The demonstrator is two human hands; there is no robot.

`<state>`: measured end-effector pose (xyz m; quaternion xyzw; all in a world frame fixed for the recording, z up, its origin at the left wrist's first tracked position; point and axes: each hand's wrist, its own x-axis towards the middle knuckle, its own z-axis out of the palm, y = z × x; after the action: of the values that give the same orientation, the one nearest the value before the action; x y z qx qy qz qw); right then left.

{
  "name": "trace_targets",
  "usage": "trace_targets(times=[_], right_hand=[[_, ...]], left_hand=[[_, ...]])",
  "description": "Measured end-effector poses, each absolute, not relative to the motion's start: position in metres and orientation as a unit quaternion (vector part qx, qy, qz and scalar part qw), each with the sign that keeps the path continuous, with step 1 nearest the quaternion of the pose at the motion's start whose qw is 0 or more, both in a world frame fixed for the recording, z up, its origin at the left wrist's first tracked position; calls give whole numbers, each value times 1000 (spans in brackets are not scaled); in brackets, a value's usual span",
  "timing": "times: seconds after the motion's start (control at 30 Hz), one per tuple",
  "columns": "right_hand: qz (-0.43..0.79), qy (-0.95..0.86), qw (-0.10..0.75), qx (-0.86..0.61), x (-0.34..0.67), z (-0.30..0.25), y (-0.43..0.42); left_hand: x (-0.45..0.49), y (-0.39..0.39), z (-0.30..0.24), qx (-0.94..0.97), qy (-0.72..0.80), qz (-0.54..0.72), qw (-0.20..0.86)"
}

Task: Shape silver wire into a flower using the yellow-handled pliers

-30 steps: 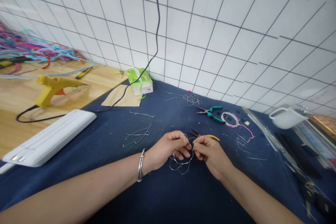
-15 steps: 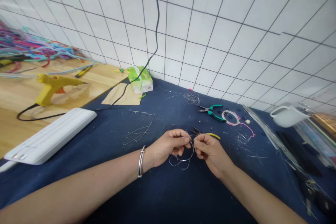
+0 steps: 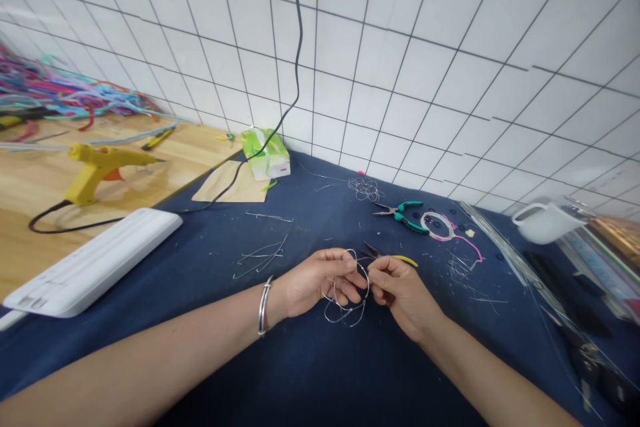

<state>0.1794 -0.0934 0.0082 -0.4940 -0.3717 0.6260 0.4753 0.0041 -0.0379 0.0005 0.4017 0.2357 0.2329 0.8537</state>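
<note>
Wire loops (image 3: 345, 293), thin and silvery, hang between both hands just above the blue surface (image 3: 310, 373), near the middle of its near edge. The left hand (image 3: 320, 278) and right hand (image 3: 397, 287) each have fingers pinched narrow on the loops' upper arc. The wire looks light, springy and easily kinked, so a hold close to each bend seems safest.
</note>
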Motion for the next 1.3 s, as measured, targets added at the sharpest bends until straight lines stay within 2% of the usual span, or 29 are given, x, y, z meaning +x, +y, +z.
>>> trace_targets(times=[0.23, 0.6, 0.93, 1.3], right_hand=[[628, -383, 469, -489, 181, 8, -94], [622, -400, 472, -481, 181, 6, -93], [620, -413, 453, -490, 181, 4, -94], [638, -398, 437, -493, 181, 1, -95]], left_hand=[[6, -38, -1, 416, 263, 320, 810], [9, -35, -7, 481, 272, 374, 745], [6, -34, -6, 552, 284, 349, 702], [5, -34, -5, 535, 244, 279, 759]])
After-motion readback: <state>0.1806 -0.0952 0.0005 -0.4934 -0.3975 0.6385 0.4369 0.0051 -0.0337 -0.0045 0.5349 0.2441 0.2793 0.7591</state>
